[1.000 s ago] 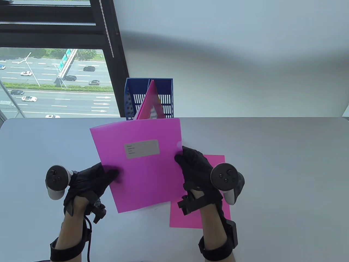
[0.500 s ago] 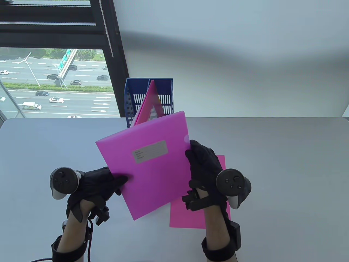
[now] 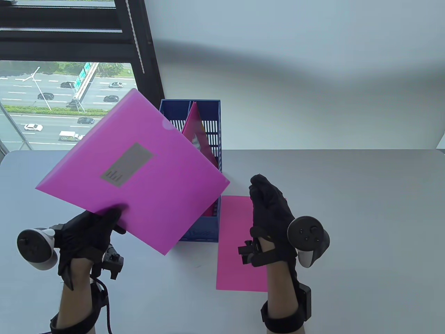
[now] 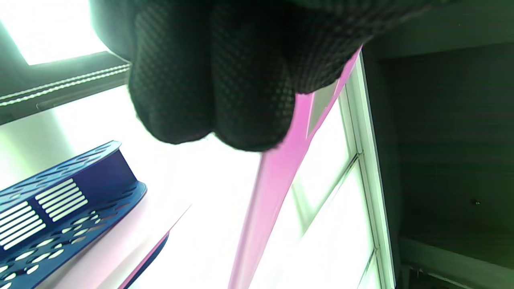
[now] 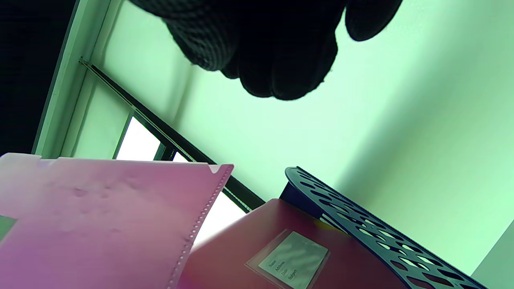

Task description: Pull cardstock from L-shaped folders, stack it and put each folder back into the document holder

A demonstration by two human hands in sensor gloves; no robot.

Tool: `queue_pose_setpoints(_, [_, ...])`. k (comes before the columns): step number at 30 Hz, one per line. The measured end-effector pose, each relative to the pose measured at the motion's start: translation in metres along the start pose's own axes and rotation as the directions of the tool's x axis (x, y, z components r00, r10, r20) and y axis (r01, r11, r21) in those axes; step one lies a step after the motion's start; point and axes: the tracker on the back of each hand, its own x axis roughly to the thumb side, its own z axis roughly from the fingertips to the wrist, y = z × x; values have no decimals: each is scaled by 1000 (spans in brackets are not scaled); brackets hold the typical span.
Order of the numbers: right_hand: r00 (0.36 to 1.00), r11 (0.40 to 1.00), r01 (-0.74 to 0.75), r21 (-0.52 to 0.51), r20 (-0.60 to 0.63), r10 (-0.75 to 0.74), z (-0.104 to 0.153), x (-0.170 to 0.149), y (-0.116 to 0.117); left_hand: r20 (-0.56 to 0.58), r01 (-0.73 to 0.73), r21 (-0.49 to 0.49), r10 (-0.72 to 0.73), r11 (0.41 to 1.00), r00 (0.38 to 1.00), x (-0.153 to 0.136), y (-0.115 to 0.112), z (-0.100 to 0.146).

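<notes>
My left hand (image 3: 104, 222) pinches the lower corner of a pink L-shaped folder (image 3: 132, 170) with a grey label. The folder is raised and tilted up to the left, covering part of the blue document holder (image 3: 208, 108). Another pink folder (image 3: 196, 128) stands inside the holder. My right hand (image 3: 266, 201) holds nothing; its relaxed fingers hover over the pink cardstock (image 3: 233, 250) that lies flat on the table. In the left wrist view my fingers (image 4: 209, 80) clamp the folder's edge (image 4: 273, 176). The right wrist view shows empty fingers (image 5: 273, 52) above the folder (image 5: 100, 224) and the holder (image 5: 381, 237).
The grey table (image 3: 347, 226) stretches to the right of the cardstock. A window (image 3: 34, 97) with a dark frame lies behind the table's left side, and a white wall stands behind the holder.
My right hand has let go of the folder's right edge and stays over the cardstock. My left hand has swung the folder up and to the left, turning it and uncovering the holder's front.
</notes>
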Motion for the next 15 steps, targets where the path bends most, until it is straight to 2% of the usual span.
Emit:
queue_pose_setpoints(10, [1000, 1000, -3, 17, -4, 3, 0, 0, 3, 8, 7, 264, -9, 965, 1000, 10, 27, 12])
queue_pose_setpoints(12, [1000, 1000, 1, 20, -7, -1, 0, 0, 4, 6, 47, 332, -52, 942, 999, 13, 32, 15])
queue_pose_setpoints(15, [1000, 1000, 3, 24, -10, -3, 0, 0, 4, -31, 125, 380, -123, 917, 992, 14, 35, 19])
